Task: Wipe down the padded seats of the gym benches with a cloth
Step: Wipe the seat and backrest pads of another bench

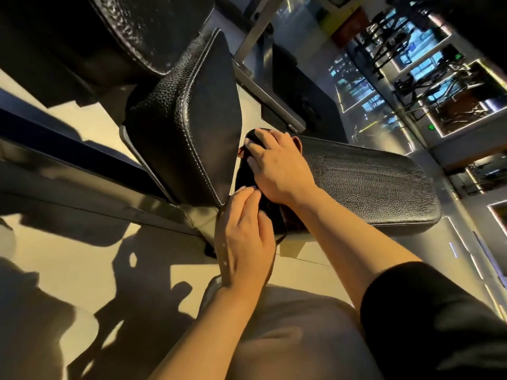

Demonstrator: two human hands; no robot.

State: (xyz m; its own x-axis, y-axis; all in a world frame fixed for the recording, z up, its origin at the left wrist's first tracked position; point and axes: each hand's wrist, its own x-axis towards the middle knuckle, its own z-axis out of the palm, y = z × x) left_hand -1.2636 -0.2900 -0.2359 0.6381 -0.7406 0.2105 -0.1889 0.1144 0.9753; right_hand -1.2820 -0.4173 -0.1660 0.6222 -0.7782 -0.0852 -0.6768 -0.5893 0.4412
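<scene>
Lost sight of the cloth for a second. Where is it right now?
In the head view the cloth lies centre frame on the near end of the flat seat pad, under the right hand, with the left hand touching its near edge.

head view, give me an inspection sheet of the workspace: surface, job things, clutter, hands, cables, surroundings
surface: flat black padded seat, textured, its end by the backrest covered by the cloth
job's things: dark cloth spread over the seat's end; tilted black backrest pad with white stitching beside it
clutter: nothing seen
hands: right hand lies flat on the cloth, fingers straight, pressing it down; left hand rests at the cloth's near edge, fingers straight, no grip on it
cables: nothing seen
surroundings: grey metal bench frame, pale floor with shadows, another padded seat above, lit gym machines far right
</scene>
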